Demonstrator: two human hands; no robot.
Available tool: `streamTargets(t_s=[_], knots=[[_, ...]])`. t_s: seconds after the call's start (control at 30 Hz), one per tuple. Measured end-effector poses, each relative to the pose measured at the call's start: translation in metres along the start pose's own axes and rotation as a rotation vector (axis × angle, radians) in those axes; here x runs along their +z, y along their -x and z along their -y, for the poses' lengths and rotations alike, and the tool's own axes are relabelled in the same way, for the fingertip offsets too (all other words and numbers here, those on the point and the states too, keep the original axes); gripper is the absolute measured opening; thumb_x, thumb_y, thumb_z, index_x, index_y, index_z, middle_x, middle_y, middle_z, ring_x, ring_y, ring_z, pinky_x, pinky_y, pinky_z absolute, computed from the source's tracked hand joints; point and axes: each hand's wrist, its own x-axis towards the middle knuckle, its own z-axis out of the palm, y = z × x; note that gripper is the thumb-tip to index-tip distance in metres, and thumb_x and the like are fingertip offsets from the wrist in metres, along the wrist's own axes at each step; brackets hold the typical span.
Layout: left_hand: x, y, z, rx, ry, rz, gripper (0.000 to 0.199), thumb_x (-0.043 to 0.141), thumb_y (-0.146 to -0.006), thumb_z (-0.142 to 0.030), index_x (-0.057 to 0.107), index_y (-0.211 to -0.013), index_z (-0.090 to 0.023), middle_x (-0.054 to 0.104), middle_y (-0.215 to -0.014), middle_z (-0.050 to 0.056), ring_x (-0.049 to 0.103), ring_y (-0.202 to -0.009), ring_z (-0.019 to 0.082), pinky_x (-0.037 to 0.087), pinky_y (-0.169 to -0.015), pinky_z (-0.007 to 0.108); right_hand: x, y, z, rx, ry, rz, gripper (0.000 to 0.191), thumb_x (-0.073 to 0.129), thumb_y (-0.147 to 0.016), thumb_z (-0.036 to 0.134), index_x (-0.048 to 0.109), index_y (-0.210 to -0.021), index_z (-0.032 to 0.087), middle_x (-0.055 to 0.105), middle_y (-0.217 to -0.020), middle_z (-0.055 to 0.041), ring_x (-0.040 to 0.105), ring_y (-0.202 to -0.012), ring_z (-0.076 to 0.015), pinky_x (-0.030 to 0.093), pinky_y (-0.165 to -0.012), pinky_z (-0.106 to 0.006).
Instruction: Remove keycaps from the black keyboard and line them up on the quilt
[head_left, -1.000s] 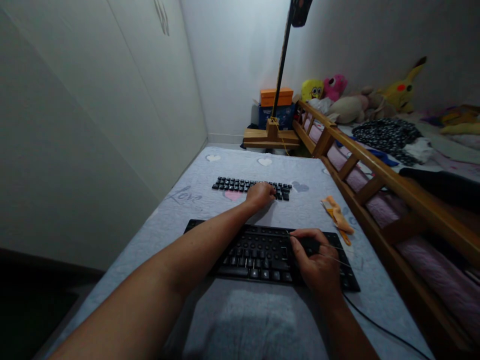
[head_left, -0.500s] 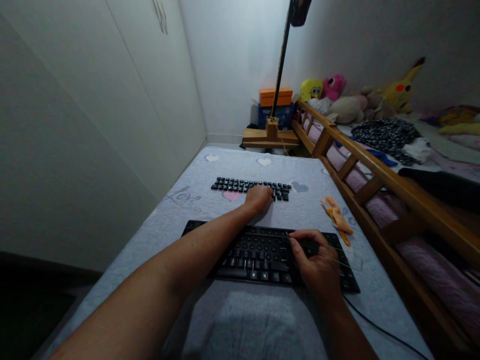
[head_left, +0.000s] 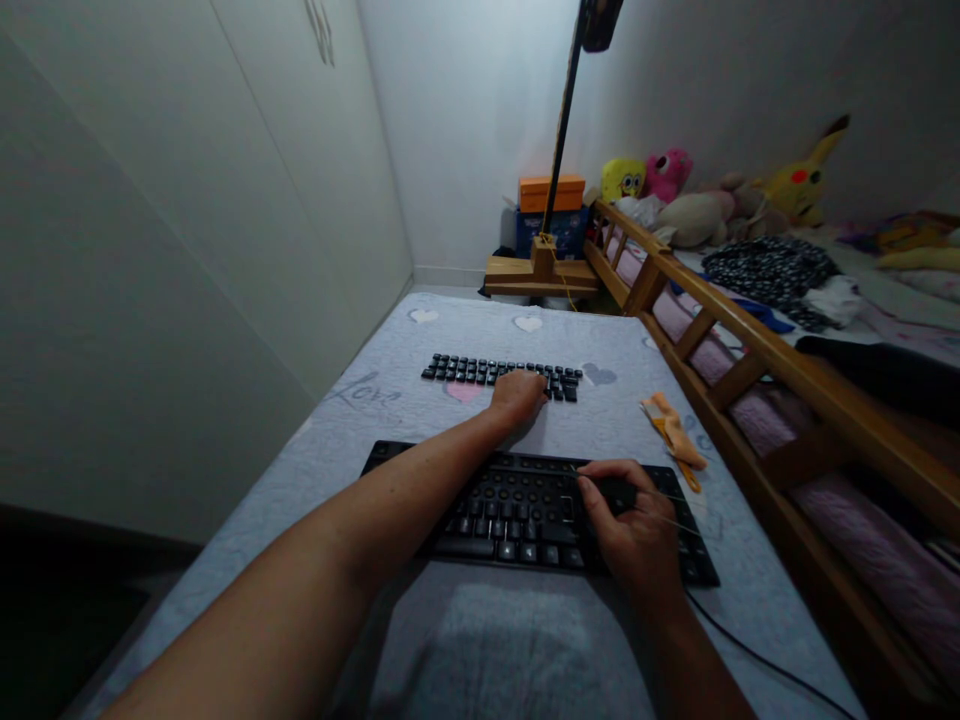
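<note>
My left hand (head_left: 519,396) reaches over the black keyboard (head_left: 480,547) to loose black keycaps (head_left: 457,370) laid out in rows on the bed cover. Its fingers are bunched downward at the right half of the rows; the fingertips, and anything between them, are hidden. Above the right part of the keyboard, my right hand (head_left: 634,525) is closed around a wire keycap puller (head_left: 684,527), whose thin wires stick out to the right. The keyboard's upper rows show bare round key stems, while its lower rows still carry caps. My left forearm covers its left part.
An orange-handled cutter (head_left: 686,474) lies with an orange cloth (head_left: 675,425) to the right. The keyboard cable (head_left: 765,655) trails toward the lower right. A wooden bed rail (head_left: 739,345) runs along the right side, a white wardrobe (head_left: 300,230) along the left. A pole stand (head_left: 541,270) is behind.
Almost nothing differs. Both hands stay in place, with the right hand and the puller's wires shifting only very slightly.
</note>
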Motion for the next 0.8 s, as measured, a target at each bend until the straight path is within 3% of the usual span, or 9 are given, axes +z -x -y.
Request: streamTargets(t_s=[0.8], knots=[[-0.0011,0.0038,-0.001,-0.002,0.016,-0.022,0.025,0.055,-0.085,-0.028,0.073,-0.1,-0.019,0.071,-0.101,0.012,0.063,-0.1,0.026,0.048,-0.084,0.032,0.0002,-0.0008,0.0004,0.01,-0.002,0.0,0.009,0.06,-0.084,0.03,0.064,-0.081,0.022,0.07,-0.081,-0.0016,0.067,-0.075,-0.0188,0.049,-0.074,-0.03]])
